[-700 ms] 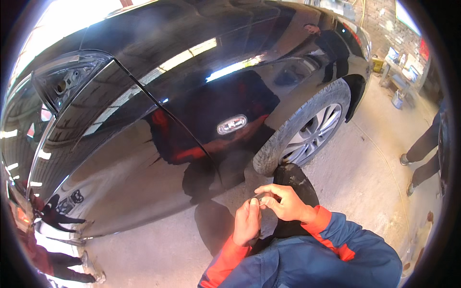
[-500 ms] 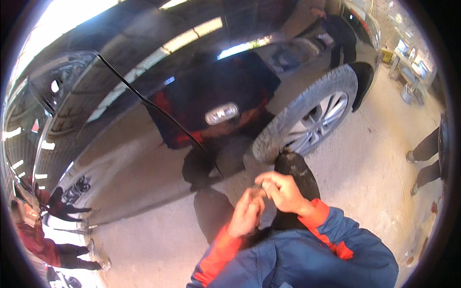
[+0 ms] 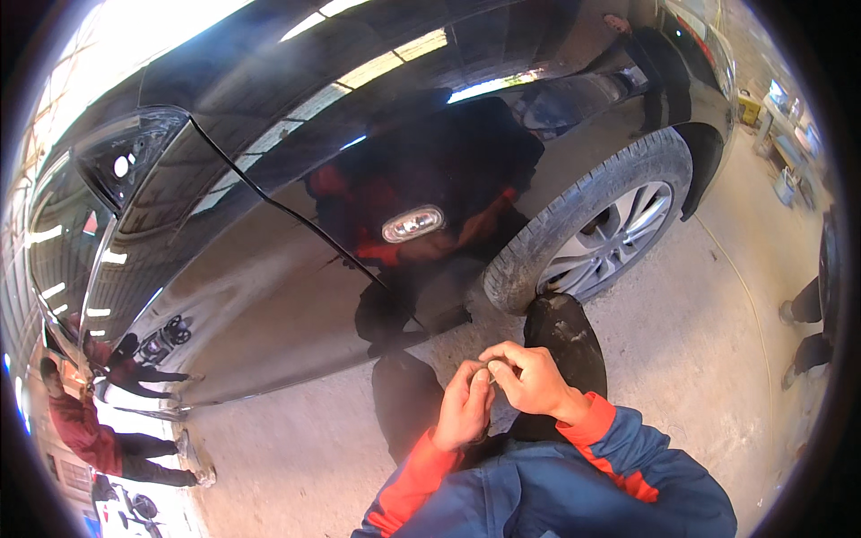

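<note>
My left hand (image 3: pixel 463 408) and my right hand (image 3: pixel 531 378) meet above my bent knees, fingertips pressed together. Both are closed in a pinch around something small, mostly hidden by the fingers, so I cannot make out its kind. In front of them stands the glossy black side of a car (image 3: pixel 260 323). A clear oval side lamp (image 3: pixel 413 224) sits in its front fender. To the right of the lamp is the front wheel (image 3: pixel 610 235), with a dusty tyre and silver spokes. Neither hand touches the car.
A person in a dark red top (image 3: pixel 85 430) stands at the far left, near a motorcycle (image 3: pixel 134 511). Another person's dark-trousered legs (image 3: pixel 809 327) show at the right edge. A workbench (image 3: pixel 780 130) with a bucket (image 3: pixel 786 186) is at the far right. A thin hose or cable (image 3: pixel 740 278) crosses the concrete floor.
My fingertips have drawn closer together around the small thing, the left hand's fingers curling in toward the right. The whole view has shifted slightly, with the car appearing a little lower and further right.
</note>
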A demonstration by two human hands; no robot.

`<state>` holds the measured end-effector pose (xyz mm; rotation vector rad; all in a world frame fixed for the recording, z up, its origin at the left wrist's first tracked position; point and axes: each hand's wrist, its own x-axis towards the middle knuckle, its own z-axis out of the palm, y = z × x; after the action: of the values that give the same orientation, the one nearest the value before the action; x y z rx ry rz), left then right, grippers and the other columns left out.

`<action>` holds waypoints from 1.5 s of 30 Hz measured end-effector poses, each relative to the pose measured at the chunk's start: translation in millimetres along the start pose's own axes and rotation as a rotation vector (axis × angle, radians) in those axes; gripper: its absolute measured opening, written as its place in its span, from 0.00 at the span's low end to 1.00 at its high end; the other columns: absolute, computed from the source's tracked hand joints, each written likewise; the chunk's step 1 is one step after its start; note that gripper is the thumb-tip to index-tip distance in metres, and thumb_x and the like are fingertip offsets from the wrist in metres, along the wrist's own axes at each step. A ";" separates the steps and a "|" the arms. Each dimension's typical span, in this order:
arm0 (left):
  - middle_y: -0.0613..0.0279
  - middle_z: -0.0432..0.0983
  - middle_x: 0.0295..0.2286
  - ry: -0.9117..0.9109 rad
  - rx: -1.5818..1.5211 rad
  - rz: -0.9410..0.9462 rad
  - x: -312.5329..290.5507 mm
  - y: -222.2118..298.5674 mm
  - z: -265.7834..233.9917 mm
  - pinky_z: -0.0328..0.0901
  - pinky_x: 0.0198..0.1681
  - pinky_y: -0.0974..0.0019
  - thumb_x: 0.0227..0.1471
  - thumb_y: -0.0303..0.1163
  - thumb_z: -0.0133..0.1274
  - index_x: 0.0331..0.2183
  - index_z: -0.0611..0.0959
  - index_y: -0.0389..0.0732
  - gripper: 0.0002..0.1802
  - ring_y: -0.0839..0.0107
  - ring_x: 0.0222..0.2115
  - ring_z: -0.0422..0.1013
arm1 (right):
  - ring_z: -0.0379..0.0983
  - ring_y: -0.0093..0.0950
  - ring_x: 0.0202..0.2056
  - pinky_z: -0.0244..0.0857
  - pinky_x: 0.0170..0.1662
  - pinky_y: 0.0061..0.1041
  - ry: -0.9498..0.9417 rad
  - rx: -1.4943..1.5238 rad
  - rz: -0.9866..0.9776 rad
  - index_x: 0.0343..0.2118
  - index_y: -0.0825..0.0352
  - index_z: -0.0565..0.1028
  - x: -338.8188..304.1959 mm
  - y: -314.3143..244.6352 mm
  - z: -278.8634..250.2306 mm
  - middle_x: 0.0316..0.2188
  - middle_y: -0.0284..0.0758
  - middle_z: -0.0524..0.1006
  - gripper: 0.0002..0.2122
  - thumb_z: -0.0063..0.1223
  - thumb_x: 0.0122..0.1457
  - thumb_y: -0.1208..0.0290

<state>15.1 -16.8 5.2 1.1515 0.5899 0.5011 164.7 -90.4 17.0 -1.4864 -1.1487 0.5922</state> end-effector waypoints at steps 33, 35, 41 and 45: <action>0.77 0.59 0.16 0.112 -0.021 -0.298 -0.4 21.7 -18.7 0.50 0.13 0.76 0.69 0.32 0.41 0.47 0.77 0.35 0.14 0.85 0.12 0.52 | 0.78 0.21 0.29 0.75 0.35 0.22 -0.317 0.567 0.418 0.62 0.73 0.71 12.1 19.6 -32.1 0.35 0.36 0.83 0.21 0.48 0.66 0.75; 0.77 0.62 0.17 0.107 -0.022 -0.261 -1.4 16.7 -16.9 0.51 0.15 0.77 0.70 0.31 0.41 0.49 0.77 0.32 0.15 0.87 0.13 0.53 | 0.77 0.19 0.28 0.74 0.33 0.21 -0.325 0.493 0.425 0.59 0.73 0.74 10.4 20.4 -25.7 0.34 0.35 0.83 0.19 0.49 0.65 0.76; 0.75 0.67 0.19 0.111 0.226 -0.090 -1.2 -0.3 -10.1 0.55 0.20 0.78 0.71 0.31 0.40 0.49 0.77 0.31 0.16 0.88 0.17 0.58 | 0.73 0.16 0.24 0.68 0.26 0.17 -0.223 0.488 0.481 0.41 0.73 0.78 5.7 30.7 -9.6 0.28 0.31 0.79 0.07 0.53 0.62 0.77; 0.75 0.69 0.20 0.112 0.239 0.010 -3.4 -8.2 0.0 0.55 0.20 0.78 0.70 0.32 0.40 0.46 0.77 0.32 0.15 0.88 0.17 0.58 | 0.72 0.16 0.25 0.66 0.23 0.17 -0.164 0.690 0.540 0.37 0.70 0.76 0.1 41.4 -2.9 0.28 0.31 0.79 0.04 0.56 0.61 0.76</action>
<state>13.1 -21.6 -2.0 1.3599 0.7562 0.5156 181.0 -88.2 -21.1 -1.1334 -0.5425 1.3477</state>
